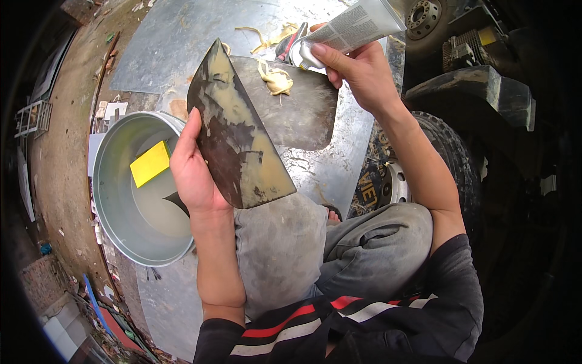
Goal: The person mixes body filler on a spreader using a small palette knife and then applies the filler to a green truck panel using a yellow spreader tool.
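Note:
My left hand (195,167) grips a dark, flat spreader (212,127) by its left edge. Its face is smeared with cream-coloured putty, thickest along the right side. Higher up on the right, my right hand (364,76) is closed round a silver squeeze tube (357,27), tilted so its nozzle end points down and left. Just below that nozzle lies a dark flat board (300,121) with a blob of cream putty (276,80) on it. The spreader covers part of the board's left side.
A grey bucket (100,200) of cloudy water stands at my left, with a yellow sponge (150,164) and a dark sheet's corner inside. Putty strips (264,41) lie on the metal sheet (163,42) beyond. Vehicle wheels (424,18) are at the right.

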Demonstrator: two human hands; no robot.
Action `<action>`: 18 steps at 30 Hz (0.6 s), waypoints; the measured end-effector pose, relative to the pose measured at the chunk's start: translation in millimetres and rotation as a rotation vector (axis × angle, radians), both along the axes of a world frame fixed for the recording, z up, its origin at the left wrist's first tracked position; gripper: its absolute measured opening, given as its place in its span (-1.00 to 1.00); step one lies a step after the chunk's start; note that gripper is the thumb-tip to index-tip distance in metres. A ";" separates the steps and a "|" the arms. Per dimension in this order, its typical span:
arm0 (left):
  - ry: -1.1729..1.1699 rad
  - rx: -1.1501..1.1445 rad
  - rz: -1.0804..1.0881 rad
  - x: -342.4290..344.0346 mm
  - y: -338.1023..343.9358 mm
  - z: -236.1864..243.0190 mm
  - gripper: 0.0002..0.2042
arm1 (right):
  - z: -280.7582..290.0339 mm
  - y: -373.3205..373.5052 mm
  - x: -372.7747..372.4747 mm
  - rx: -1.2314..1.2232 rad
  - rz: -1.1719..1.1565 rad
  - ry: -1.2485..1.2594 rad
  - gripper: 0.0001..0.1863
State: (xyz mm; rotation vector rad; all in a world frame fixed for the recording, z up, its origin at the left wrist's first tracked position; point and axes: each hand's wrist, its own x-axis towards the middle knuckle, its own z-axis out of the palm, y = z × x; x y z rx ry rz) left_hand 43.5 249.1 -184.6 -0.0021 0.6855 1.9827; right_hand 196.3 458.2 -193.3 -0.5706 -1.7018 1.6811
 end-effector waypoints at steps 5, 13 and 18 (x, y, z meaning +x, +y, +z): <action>0.008 0.007 0.009 -0.7 -1.1 2.1 -0.67 | 11.2 7.3 6.7 -0.456 0.124 0.226 -0.56; 0.027 -0.045 0.044 -0.8 -0.2 2.8 -0.68 | 5.8 8.2 6.9 -0.059 -0.093 -0.018 -0.53; 0.007 -0.002 0.021 -2.7 -1.3 0.4 -0.67 | 7.3 -1.5 5.1 0.162 -0.185 0.033 -0.59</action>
